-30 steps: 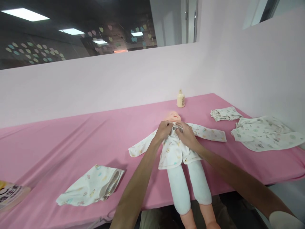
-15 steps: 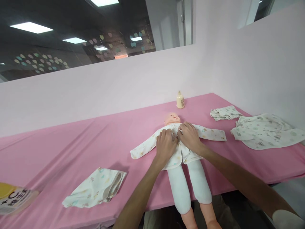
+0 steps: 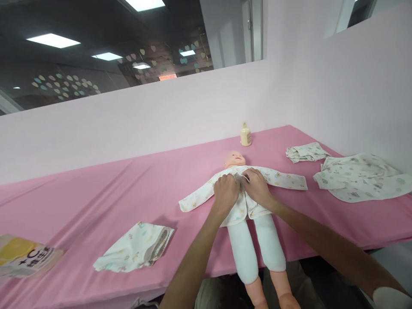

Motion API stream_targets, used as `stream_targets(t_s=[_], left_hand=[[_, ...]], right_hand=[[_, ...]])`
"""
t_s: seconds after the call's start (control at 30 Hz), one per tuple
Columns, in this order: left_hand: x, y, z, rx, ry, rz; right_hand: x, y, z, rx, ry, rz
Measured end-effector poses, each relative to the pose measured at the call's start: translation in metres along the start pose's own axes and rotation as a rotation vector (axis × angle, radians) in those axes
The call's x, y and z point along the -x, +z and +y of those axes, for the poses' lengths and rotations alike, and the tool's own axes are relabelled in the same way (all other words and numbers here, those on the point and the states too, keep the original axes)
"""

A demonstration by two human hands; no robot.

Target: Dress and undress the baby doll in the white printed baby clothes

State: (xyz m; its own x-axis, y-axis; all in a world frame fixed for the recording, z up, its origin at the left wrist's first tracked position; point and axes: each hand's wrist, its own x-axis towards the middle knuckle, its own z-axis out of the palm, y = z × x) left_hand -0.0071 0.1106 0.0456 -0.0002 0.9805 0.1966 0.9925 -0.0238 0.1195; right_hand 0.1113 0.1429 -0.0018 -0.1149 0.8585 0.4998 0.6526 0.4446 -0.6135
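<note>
A baby doll (image 3: 235, 159) lies on its back, its feet hanging over the near table edge. It wears a white baby jacket (image 3: 199, 196) with small prints, sleeves spread to both sides. On the jacket's chest, my left hand (image 3: 226, 192) is closed with its fingers curled on the left front edge. My right hand (image 3: 256, 186) pinches the right front edge close beside it. Below their hold the jacket front hangs parted. The doll's white cloth legs (image 3: 243, 253) show under the hem. My fingertips hide the fastening, if there is one.
A folded printed garment (image 3: 135, 247) lies at left on the pink-covered table (image 3: 106, 197), near a yellow and white package (image 3: 27, 257). Behind the doll's head stands a pump bottle (image 3: 245, 135). Two printed cloths, a folded one (image 3: 307, 152) and a spread one (image 3: 362, 178), lie at right.
My left fingers have curled in more tightly at the jacket's chest, and a bit of the edge shows lifted between my hands. The view has shifted slightly; the doll stays in place.
</note>
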Motion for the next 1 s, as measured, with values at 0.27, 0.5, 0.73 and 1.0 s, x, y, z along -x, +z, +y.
stream_targets(t_s=[0.27, 0.5, 0.73, 1.0], left_hand=[[0.005, 0.010, -0.010, 0.340, -0.027, 0.163], [0.011, 0.016, -0.010, 0.328, -0.012, 0.231], [0.008, 0.021, -0.009, 0.001, 0.130, 0.196], [0.009, 0.019, -0.015, 0.082, 0.162, 0.201]], right_hand=[[0.000, -0.008, -0.010, -0.379, 0.187, 0.029], [0.003, -0.007, -0.012, -0.538, 0.271, 0.023], [0.009, -0.007, -0.008, -0.589, 0.278, 0.005], [0.010, -0.006, -0.009, -0.593, 0.282, 0.055]])
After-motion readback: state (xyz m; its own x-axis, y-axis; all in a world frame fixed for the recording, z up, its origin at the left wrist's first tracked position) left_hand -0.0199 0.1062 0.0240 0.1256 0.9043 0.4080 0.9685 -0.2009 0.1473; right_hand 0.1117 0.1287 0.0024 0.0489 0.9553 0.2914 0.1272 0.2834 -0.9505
